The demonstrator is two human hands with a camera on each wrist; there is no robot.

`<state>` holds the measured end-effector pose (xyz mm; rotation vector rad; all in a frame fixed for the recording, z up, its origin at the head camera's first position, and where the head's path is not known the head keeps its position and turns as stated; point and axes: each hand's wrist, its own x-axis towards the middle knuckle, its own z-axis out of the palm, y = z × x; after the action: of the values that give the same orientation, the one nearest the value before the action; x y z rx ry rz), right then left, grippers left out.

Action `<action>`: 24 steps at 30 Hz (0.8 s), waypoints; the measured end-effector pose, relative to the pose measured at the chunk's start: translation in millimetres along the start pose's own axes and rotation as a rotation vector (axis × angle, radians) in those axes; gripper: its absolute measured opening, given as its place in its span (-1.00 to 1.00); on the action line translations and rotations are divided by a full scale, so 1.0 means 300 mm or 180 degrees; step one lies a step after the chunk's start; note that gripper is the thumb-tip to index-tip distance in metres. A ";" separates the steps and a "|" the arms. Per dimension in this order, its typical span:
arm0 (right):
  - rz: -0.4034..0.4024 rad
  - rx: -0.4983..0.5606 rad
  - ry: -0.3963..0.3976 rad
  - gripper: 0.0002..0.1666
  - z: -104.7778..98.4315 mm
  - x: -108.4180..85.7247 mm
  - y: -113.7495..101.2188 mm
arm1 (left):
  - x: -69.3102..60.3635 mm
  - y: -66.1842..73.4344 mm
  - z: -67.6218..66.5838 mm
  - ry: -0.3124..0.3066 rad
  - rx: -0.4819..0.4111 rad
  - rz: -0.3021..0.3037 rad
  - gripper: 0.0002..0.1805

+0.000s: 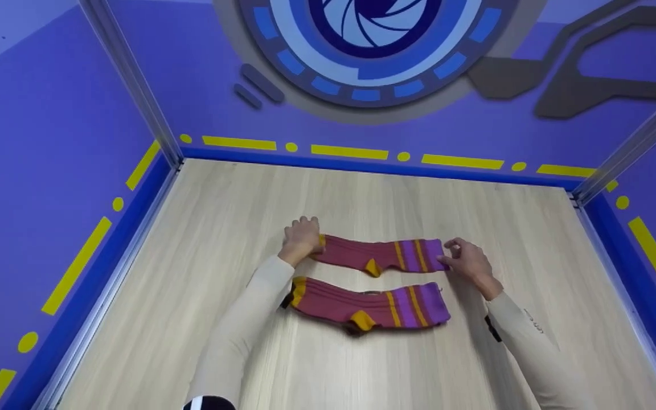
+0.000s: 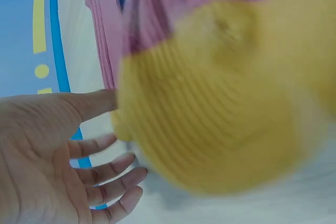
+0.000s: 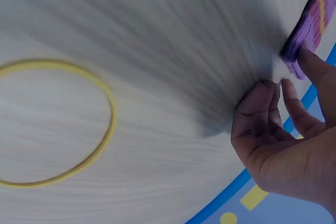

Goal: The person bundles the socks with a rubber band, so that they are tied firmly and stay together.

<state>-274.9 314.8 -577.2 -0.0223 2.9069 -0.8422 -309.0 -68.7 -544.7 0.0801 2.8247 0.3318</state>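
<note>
At the left, we see the left hand point(image 1: 302, 234) at the yellow toe of the far sock point(image 1: 356, 254), which lies lengthwise on the wooden table point(image 1: 237, 193). The head view gives only the back of this hand; the left wrist view shows its palm, with thumb and fingers apart, though we cannot tell how firmly they touch the toe. That view is largely filled by the yellow toe of the near sock point(image 1: 339, 304), which lies alongside, apart from the far one. At the right, the right hand point(image 1: 470, 263) has one digit against the far sock's purple cuff, its fingers bent and unclosed. Only the right wrist view shows us a thin yellow loop point(image 3: 112, 108).
</note>
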 end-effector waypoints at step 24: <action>-0.0394 0.0412 -0.0262 -0.77 0.016 -0.031 -0.012 | -0.001 -0.077 0.017 -0.0106 -0.0993 0.0038 -0.72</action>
<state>-265.3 309.5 -578.1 -0.2222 2.7920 -1.0220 -307.6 -89.9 -554.8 0.0350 2.7036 0.7602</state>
